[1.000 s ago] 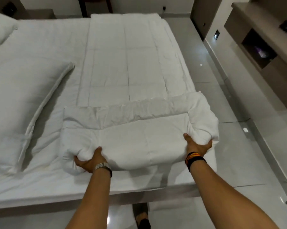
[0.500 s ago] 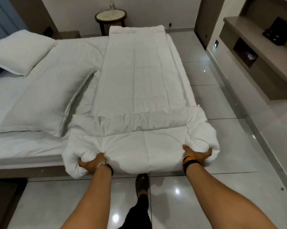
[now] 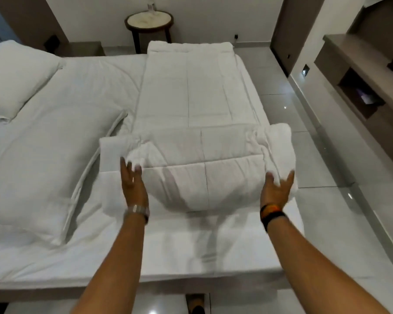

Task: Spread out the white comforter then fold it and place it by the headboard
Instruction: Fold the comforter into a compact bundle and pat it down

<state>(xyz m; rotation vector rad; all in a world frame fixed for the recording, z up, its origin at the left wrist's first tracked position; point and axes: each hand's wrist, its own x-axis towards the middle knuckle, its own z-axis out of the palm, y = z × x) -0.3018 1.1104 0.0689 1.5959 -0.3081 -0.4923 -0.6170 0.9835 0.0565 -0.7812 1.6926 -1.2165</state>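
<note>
The white comforter (image 3: pixel 197 91) lies as a long narrow strip along the right side of the bed (image 3: pixel 82 96). Its near end is doubled over into a thick bulging fold (image 3: pixel 225 177). My left hand (image 3: pixel 132 186) rests at the fold's left edge with its fingers spread. At the fold's right edge, my right hand (image 3: pixel 277 189) has its fingers apart against the fabric. Neither hand grips the cloth. Both hands are motion-blurred.
Two white pillows (image 3: pixel 16 78) (image 3: pixel 39 166) lie on the left half of the bed. A round side table (image 3: pixel 149 19) stands beyond the far end. A brown shelf unit (image 3: pixel 360 71) lines the right wall, with glossy tiled floor (image 3: pixel 326 223) between. My foot (image 3: pixel 195 307) shows below the bed edge.
Both hands held the folded end by its near edge, hanging over the bed's edge. They have pushed it forward onto the mattress and let go, fingers now spread.
</note>
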